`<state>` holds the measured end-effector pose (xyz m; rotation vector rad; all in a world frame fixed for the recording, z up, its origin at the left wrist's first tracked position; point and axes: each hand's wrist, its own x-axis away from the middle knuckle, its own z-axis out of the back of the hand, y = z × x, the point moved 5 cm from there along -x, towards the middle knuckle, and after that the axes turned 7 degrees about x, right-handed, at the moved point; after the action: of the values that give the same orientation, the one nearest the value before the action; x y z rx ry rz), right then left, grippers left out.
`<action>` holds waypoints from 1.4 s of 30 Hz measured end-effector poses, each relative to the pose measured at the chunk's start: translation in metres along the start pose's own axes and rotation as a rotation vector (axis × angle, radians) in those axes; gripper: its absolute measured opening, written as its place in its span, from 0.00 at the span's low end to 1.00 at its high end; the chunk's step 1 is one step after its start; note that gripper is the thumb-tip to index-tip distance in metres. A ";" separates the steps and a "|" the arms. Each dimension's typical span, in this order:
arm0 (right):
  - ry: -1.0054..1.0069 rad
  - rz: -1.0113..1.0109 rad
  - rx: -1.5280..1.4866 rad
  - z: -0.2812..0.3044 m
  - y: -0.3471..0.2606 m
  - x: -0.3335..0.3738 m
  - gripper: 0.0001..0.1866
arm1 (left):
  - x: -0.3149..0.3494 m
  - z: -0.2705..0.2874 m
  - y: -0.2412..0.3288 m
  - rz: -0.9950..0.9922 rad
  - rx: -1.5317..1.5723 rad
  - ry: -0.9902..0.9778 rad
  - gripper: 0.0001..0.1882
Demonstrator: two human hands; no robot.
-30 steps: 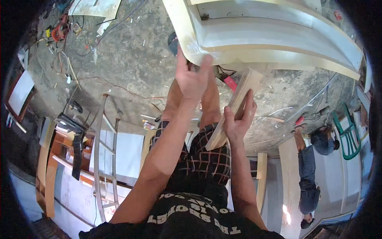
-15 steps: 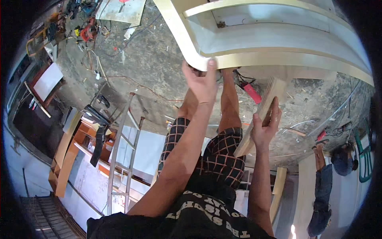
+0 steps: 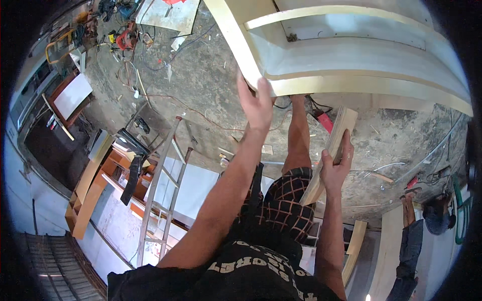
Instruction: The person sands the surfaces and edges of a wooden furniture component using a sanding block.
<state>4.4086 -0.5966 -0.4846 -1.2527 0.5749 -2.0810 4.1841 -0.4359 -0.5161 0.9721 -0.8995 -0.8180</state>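
Observation:
My left hand (image 3: 256, 108) grips the near left corner of a pale cabinet (image 3: 346, 85) with light wood edging and a white inside. Its thumb lies over the front edge; the other fingers wrap round the side and are partly hidden. In my right hand (image 3: 336, 168) is a short, thick wooden board (image 3: 326, 155), held upright on a slant between thumb and fingers. The board's lower end is close to my checked shorts, and its upper end stays apart from the cabinet.
A red tool (image 3: 325, 122) with dark cables lies on the concrete floor below the cabinet. To the left stands a metal ladder (image 3: 173, 190) beside wooden shelving (image 3: 93, 185). Cords and power tools (image 3: 125, 40) litter the far left. Another person (image 3: 409, 236) is at the right.
The whole view has shifted slightly. My left hand has slid a little round the cabinet's corner toward its side. My right hand still holds the wooden board, nearly unmoved.

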 end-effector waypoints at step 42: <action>-0.021 0.078 -0.052 0.012 -0.014 -0.017 0.44 | 0.015 0.016 -0.049 0.088 0.106 0.003 0.27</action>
<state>4.4215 -0.5757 -0.4806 -1.2605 0.6615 -1.9980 4.1680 -0.4712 -0.5525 1.0183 -0.9843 -0.6996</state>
